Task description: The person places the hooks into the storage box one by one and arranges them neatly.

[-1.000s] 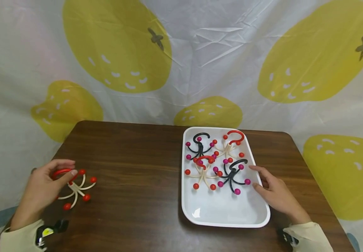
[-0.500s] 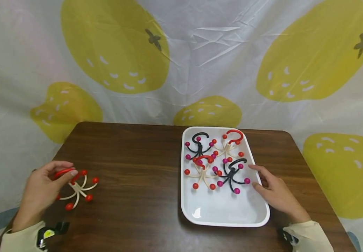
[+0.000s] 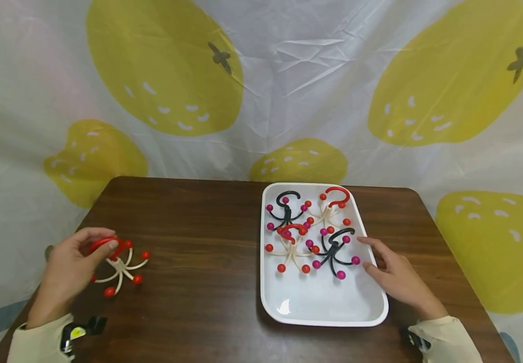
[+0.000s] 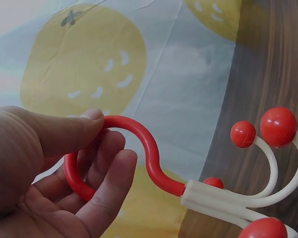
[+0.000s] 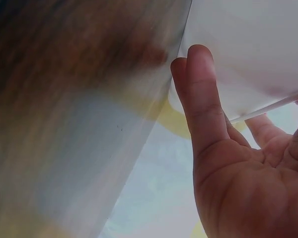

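My left hand (image 3: 72,264) pinches the red curved hook of a claw-shaped hanger (image 3: 122,265) between thumb and fingers, at the left of the table. The hanger has cream arms tipped with red balls, which point away from the hand. Up close in the left wrist view, the hook (image 4: 151,151) runs under the thumb and past the loosely bent fingers. At the right side of a white tray (image 3: 322,310), my right hand (image 3: 395,275) rests against the rim. In the right wrist view its extended fingers (image 5: 203,99) lie along the tray's outer wall.
In the tray lie two black hangers with magenta balls, one at the back (image 3: 288,214) and one in front (image 3: 333,251), and two cream-and-red hangers (image 3: 292,249). A brown wooden table (image 3: 188,282) bears the tray. A lemon-patterned cloth (image 3: 270,91) hangs behind.
My left hand has moved slightly to the right and away from me with the hanger in its grip. The right hand and the tray stay in place.
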Motion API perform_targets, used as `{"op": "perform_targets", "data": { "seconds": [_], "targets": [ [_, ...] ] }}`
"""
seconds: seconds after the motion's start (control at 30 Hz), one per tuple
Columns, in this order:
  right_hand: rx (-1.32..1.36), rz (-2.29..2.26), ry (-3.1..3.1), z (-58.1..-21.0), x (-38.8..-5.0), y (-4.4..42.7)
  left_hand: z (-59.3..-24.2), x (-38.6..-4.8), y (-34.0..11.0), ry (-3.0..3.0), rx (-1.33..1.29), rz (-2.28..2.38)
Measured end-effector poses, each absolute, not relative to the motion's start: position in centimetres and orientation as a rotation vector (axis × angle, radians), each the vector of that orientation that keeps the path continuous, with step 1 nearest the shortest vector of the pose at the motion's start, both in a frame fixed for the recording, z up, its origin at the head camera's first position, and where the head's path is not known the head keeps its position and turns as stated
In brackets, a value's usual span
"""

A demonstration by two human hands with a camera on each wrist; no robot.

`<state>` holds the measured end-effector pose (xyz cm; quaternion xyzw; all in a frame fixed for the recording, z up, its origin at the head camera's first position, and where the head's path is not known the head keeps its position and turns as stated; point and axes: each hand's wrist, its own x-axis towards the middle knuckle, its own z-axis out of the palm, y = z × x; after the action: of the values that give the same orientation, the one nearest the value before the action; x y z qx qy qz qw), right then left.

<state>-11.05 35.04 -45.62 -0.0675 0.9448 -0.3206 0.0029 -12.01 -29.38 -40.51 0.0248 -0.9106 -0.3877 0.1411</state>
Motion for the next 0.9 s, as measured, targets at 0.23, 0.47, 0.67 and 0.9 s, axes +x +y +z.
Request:
{"op": "perform_targets", "data": {
  "seconds": [0.23, 0.47, 0.67, 0.9],
  "targets": [
    [-0.212, -1.000, 2.964, -45.7, -10.9, 34.8, -40.1, -12.6, -28.7, -2.651, 0.043, -1.038],
    [-0.212, -0.991, 2.964, -45.6, -11.1, 34.8, -39.5, -13.4, -27.8, -2.611, -0.036, -1.040],
    [-0.191, -0.972, 2.960, -45.4, -11.1, 34.8, -39.1, -13.7, -27.4, -2.568, -0.106, -1.034],
    [-0.183, -0.966, 2.954, -45.3, -11.1, 34.7, -38.9, -13.8, -27.2, -2.557, -0.099, -1.036]
  ]
}}
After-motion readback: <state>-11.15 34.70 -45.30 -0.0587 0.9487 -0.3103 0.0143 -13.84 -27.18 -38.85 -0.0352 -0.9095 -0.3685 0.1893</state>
